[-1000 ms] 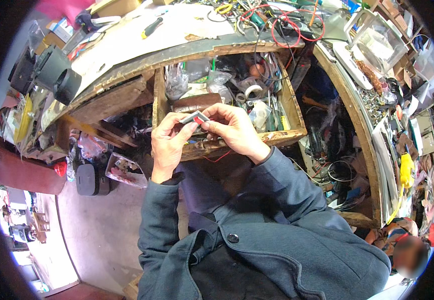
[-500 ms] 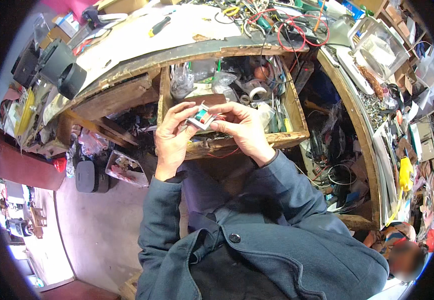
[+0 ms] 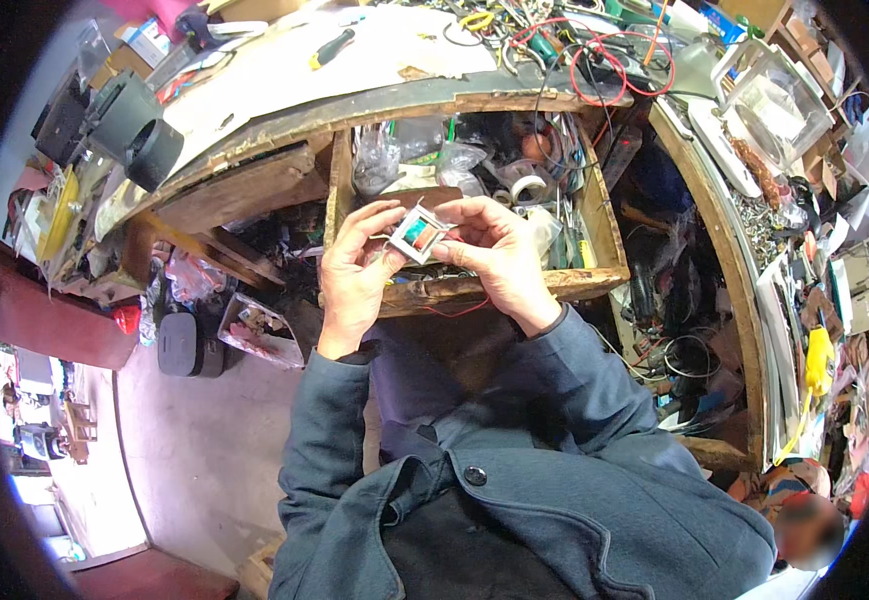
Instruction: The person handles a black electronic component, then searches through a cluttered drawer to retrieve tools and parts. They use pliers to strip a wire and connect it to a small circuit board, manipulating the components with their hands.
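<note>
While both hands work above the open wooden drawer [image 3: 594,285], the left hand [image 3: 354,275] and right hand [image 3: 499,255] are each closed on the small square transformer [image 3: 419,235], pinching it between fingertips at chest height. Best bet, I'd say: grip the metal frame edges, turn it slowly, keep it over the drawer.
</note>
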The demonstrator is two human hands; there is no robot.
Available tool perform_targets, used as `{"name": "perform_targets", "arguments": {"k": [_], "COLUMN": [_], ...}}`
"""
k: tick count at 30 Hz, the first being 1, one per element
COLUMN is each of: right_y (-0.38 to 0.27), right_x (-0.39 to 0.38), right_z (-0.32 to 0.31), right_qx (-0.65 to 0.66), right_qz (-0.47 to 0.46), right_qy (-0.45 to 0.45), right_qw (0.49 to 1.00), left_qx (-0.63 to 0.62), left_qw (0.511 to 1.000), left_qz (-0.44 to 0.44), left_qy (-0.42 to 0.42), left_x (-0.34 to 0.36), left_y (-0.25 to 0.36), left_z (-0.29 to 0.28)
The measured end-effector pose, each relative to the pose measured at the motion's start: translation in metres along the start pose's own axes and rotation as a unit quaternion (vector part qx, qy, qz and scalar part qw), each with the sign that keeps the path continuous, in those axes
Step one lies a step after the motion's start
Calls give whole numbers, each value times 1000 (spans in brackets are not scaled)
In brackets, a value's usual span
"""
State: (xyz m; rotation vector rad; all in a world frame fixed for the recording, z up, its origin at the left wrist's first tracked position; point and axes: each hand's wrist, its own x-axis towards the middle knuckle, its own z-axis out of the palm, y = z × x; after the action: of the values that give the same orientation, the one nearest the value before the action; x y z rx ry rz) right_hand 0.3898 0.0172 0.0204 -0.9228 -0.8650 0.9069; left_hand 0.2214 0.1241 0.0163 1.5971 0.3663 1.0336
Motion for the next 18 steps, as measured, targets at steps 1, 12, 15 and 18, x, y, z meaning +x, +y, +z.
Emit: {"name": "perform_targets", "arguments": {"k": [1,12,15,18], "right_y": [0,-3,-5,-3], "right_x": [0,3,4,7], "right_z": [0,0,-1,-4], "right_qx": [-18,1,43,78], "right_qz": [-4,3,15,19], "right_qy": [7,2,4,17], "right_qw": [1000,1000,999,997], "left_qx": [-5,-16,-40,-46], "left_qw": [1000,1000,998,996], "left_qz": [-3,-7,-29,-66], "left_qy": [1,24,39,33], "left_x": [0,0,0,-2], "left_y": [0,3,0,0], "left_z": [0,5,6,4]}}
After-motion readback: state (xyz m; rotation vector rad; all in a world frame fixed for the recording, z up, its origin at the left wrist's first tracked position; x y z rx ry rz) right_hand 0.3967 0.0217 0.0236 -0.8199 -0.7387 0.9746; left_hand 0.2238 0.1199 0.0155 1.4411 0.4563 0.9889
